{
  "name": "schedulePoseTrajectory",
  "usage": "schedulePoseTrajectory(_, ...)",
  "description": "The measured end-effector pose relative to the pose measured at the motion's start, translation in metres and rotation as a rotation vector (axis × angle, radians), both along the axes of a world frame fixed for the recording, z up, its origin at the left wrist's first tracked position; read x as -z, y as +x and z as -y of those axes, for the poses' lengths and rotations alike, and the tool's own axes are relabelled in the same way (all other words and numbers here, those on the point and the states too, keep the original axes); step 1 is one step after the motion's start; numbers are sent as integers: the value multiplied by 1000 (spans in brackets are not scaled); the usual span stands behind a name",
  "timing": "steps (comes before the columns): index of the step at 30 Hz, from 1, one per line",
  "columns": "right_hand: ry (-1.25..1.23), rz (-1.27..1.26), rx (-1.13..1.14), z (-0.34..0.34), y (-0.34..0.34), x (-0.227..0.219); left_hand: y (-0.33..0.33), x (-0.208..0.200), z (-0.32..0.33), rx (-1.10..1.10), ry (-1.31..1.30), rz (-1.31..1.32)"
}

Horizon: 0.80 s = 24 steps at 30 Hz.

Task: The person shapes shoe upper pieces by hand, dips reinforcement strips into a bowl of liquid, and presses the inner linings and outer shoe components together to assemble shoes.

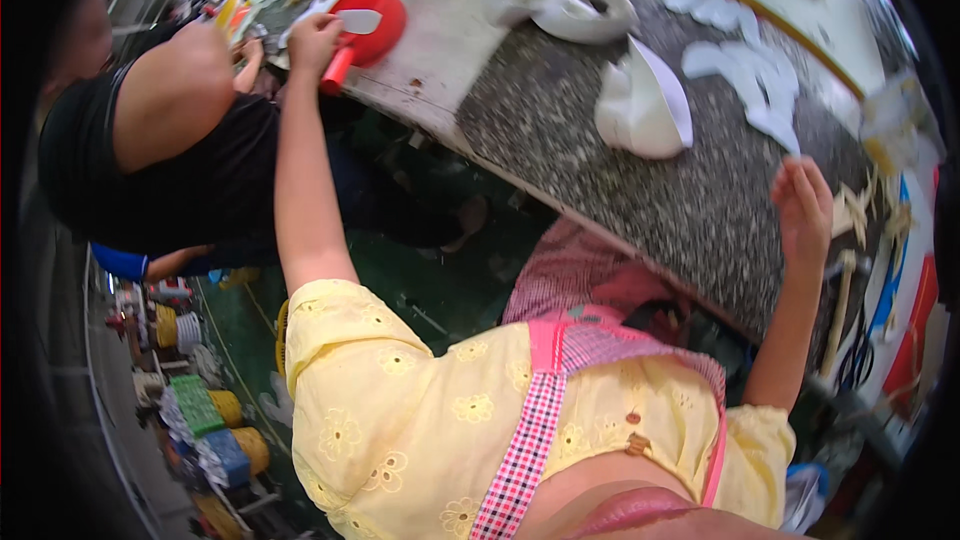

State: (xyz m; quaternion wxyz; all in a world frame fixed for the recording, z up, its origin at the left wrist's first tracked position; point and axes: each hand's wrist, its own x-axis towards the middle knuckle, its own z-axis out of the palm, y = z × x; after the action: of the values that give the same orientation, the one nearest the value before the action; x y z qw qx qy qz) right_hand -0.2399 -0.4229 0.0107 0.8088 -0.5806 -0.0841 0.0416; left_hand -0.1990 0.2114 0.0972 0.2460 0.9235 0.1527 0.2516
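Observation:
My left hand (314,44) is at the far left edge of the table, fingers closed on a small flat white piece (360,21) with a rounded end. That piece lies over the bowl of a red plastic dipper (383,28), whose handle sticks out below my hand. My right hand (803,208) is at the right of a dark speckled board (560,130). Its fingertips pinch the pointed lower end of a group of overlapping flat white cut-outs (757,80). Between my hands, a curved white shell-like piece (643,105) stands on the board.
Two more hollow white moulded pieces (585,15) sit at the board's far edge. A hammer (838,310) and wood scraps (853,215) lie at the right. Another person in black (190,150) is close on my left, beside a cluttered tabletop. Spools and boxes (205,405) line the lower left.

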Motion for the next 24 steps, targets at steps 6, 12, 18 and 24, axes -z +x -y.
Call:
schedulePoseTrajectory(6, -124, -147, -320, -64, -59, 7, -90, -39, 140, 272, -468, 46)
schedulePoseTrajectory(12, 357, -402, -646, -93, -111, 40, -112, 12, 308, 719, -821, -226)
schedulePoseTrajectory(18, 817, -312, -216, -77, -116, 53, -117, 57, 382, 815, -1291, -351)
schedulePoseTrajectory(24, 767, -335, -136, -43, -105, 49, -110, 68, 401, 993, -840, -221)
